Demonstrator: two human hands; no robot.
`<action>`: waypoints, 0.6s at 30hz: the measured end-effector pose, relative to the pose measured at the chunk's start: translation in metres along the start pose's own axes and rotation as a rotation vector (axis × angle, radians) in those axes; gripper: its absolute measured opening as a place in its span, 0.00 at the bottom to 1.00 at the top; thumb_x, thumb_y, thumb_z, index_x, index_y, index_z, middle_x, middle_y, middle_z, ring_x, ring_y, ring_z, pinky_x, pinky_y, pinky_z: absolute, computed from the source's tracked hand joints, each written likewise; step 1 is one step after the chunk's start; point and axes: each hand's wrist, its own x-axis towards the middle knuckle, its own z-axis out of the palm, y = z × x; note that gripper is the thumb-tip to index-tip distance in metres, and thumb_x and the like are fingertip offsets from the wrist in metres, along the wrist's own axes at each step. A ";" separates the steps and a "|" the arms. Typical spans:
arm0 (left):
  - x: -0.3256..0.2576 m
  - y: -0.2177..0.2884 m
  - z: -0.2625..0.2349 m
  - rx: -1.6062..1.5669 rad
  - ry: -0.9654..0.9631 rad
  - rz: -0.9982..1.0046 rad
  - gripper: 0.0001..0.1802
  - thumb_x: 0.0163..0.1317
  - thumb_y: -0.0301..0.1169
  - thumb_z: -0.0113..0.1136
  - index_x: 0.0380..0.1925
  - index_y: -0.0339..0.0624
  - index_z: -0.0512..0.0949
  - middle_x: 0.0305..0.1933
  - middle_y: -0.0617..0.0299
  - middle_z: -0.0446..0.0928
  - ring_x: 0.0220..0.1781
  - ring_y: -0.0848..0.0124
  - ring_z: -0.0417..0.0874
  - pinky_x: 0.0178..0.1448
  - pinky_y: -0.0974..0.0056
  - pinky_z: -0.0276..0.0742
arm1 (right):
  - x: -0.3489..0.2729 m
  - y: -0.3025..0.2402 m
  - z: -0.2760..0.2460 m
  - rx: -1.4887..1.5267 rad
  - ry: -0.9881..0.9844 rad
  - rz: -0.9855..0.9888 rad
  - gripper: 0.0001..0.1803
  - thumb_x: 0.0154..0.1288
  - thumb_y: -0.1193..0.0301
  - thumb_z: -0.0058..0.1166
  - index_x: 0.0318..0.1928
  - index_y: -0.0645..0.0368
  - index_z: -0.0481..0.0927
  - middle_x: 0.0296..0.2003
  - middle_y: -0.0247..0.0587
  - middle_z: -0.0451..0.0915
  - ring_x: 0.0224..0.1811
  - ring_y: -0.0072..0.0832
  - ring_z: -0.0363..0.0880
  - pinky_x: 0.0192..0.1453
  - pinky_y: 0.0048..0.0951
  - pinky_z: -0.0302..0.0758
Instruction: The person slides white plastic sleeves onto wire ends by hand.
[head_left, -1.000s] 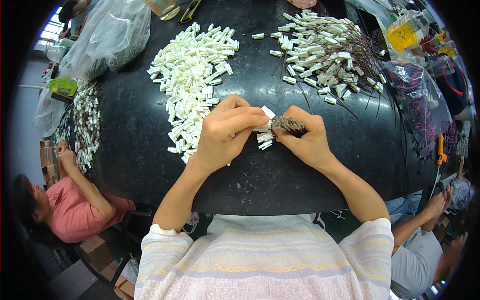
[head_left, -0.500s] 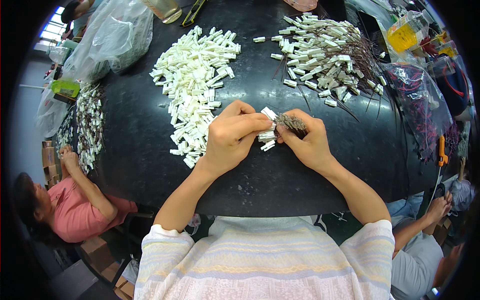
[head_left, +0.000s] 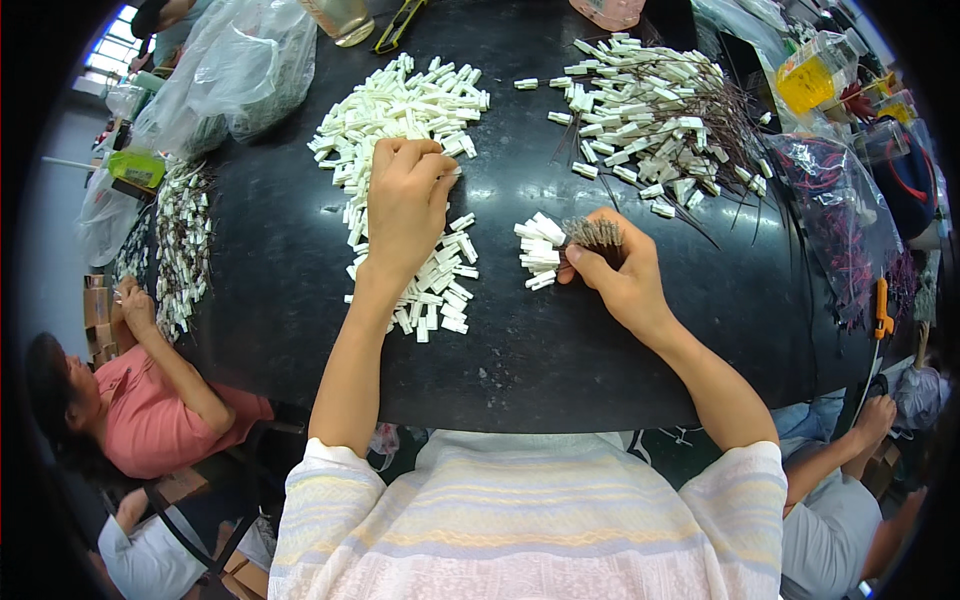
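Note:
My left hand (head_left: 410,205) is over the long pile of small white plastic clips (head_left: 370,115), its fingers bent and pinched together. Whether a clip sits between those fingertips I cannot make out. To the right, my right hand (head_left: 622,265) is closed around a bundle of thin brown stems with grey-green tips (head_left: 592,232). A cluster of white clips (head_left: 540,250) sticks out on the left side of that bundle, past the thumb and fingers. The bundle is held above the black table (head_left: 480,370).
At the far right lies a heap of brown stems with white clips (head_left: 650,110). A yellow box cutter (head_left: 400,25) and plastic bags (head_left: 235,75) are at the back left. A glue gun with an orange handle (head_left: 882,310) is at the right. Co-workers sit on both sides.
My left hand has left the bundle and moved left and away from me to the clip pile. My right hand still holds the bundle, in about the same place.

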 end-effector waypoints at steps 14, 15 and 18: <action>-0.018 0.054 -0.007 -0.834 -0.247 -0.224 0.08 0.52 0.23 0.59 0.34 0.38 0.81 0.30 0.62 0.77 0.32 0.75 0.71 0.33 0.73 0.65 | -0.001 -0.003 -0.003 0.084 -0.075 0.108 0.06 0.58 0.77 0.54 0.35 0.67 0.75 0.26 0.36 0.78 0.28 0.17 0.76 0.34 0.19 0.71; -0.018 0.053 -0.008 -0.844 -0.268 -0.230 0.08 0.53 0.23 0.58 0.35 0.37 0.80 0.30 0.62 0.76 0.33 0.75 0.70 0.35 0.72 0.64 | -0.001 -0.004 -0.003 0.076 -0.087 0.113 0.07 0.58 0.76 0.54 0.36 0.67 0.75 0.26 0.36 0.78 0.28 0.17 0.76 0.34 0.19 0.71; -0.018 0.056 -0.009 -0.866 -0.282 -0.263 0.08 0.54 0.24 0.57 0.35 0.36 0.80 0.30 0.62 0.76 0.34 0.75 0.71 0.37 0.71 0.65 | -0.001 -0.005 -0.004 0.073 -0.100 0.103 0.08 0.58 0.76 0.54 0.37 0.67 0.76 0.26 0.36 0.78 0.28 0.17 0.76 0.34 0.18 0.71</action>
